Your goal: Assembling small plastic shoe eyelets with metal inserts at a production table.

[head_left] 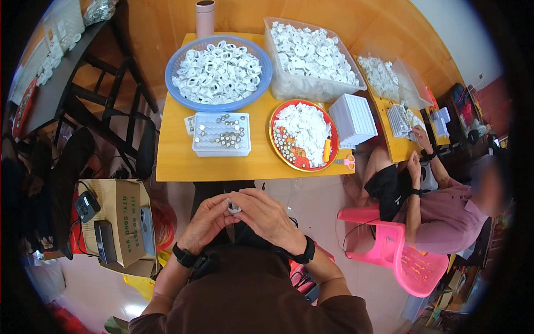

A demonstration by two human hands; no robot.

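Just in front of the table's near edge, my left hand and my right hand meet, fingers closed around a small white plastic part. Its dark or metallic middle shows between the fingertips; the rest is covered. Beyond them on the yellow table stands a clear ridged tray with several small round metal pieces. To its right, a red round tray holds a heap of small white pieces, more round metal pieces and a yellow-handled tool.
Behind are a blue basket and a clear bin, both full of white parts, and a pink bottle. Stacked trays and pink scissors lie right. A co-worker sits beside a pink chair. A cardboard box stands left.
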